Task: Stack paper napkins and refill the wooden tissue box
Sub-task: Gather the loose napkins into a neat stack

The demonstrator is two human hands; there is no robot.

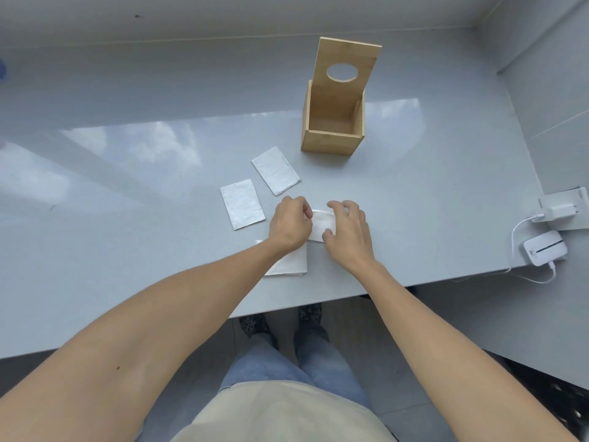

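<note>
The wooden tissue box (331, 140) stands open on the grey table, its lid (347, 63) with an oval hole tilted up at the back; the inside looks empty. Two folded white napkins lie flat to its near left, one (275, 174) farther and one (243, 204) nearer. My left hand (290, 223) and my right hand (349, 232) both pinch a folded napkin (322, 225) between them, just above the table. Another napkin (291, 261) lies under my left wrist, partly hidden.
The grey table (127, 186) ends in a near edge just behind my hands. At the right edge sit a small white device (545, 248) with a cable and a white charger (562, 210). A wall rises at the back and right.
</note>
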